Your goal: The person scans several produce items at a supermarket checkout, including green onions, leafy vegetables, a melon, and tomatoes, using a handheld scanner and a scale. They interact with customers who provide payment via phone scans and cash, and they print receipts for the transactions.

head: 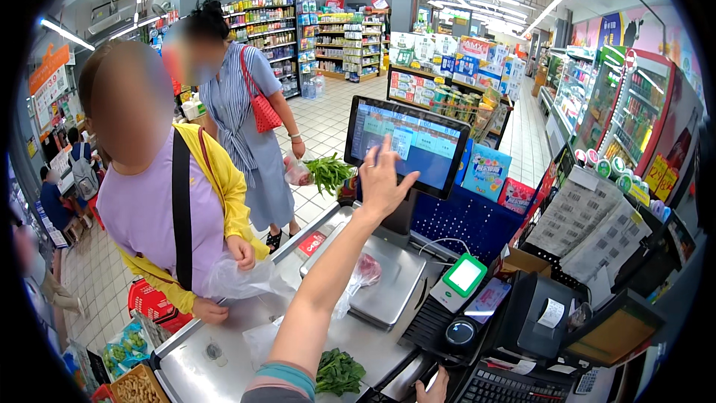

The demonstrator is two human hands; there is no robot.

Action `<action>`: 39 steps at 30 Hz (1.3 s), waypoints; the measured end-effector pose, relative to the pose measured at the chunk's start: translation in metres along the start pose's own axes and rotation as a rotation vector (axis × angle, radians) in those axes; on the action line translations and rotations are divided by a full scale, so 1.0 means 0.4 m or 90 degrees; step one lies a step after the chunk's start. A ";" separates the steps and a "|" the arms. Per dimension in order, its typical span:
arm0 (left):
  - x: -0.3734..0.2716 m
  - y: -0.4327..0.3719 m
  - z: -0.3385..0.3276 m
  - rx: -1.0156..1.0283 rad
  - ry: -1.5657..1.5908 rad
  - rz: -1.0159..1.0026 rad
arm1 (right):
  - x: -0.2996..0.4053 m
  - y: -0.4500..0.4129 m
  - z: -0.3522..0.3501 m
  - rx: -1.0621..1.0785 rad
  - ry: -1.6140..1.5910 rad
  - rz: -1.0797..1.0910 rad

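Note:
My left hand (383, 182) reaches across the counter with its fingers apart. Its fingertips are in front of or touching the lit touchscreen (407, 143) of a checkout scale. Below my forearm, the steel weighing plate (391, 285) carries a clear plastic bag of red meat (367, 270), partly hidden by the arm. Leafy greens (338, 372) lie on the steel counter (196, 372) beside my sleeve. At the bottom edge, my right hand (433, 386) is partly cut off, near a whitish object that I cannot make out.
A person in a yellow jacket (238, 207) stands opposite, with a clear plastic bag (246, 277) at their hand. Another person carries greens (329, 173). Right of the scale are a green-and-white payment terminal (466, 274), a phone (488, 299), a receipt printer (545, 296) and a keyboard (503, 386).

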State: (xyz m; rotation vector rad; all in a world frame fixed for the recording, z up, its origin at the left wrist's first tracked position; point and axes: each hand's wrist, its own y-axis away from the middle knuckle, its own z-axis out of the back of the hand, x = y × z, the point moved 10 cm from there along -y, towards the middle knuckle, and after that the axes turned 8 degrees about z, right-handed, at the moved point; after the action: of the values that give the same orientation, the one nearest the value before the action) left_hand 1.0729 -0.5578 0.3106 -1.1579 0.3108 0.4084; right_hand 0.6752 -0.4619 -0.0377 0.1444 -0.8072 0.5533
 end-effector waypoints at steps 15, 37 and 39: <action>0.422 0.619 -0.026 0.572 -0.179 0.354 | -0.084 -0.031 -0.051 0.002 -0.249 -0.119; 0.418 1.155 0.910 0.221 -0.007 0.853 | -0.034 -0.028 -0.057 0.062 -0.378 -0.137; 0.396 1.071 0.903 0.310 -0.284 0.736 | -0.057 -0.029 -0.058 0.046 -0.399 -0.160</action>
State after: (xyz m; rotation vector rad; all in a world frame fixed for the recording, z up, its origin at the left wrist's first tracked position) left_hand 1.0239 -0.0524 0.0255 -0.2822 0.6285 1.4823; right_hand 0.6836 -0.4736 -0.0691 0.4958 -1.3547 0.2953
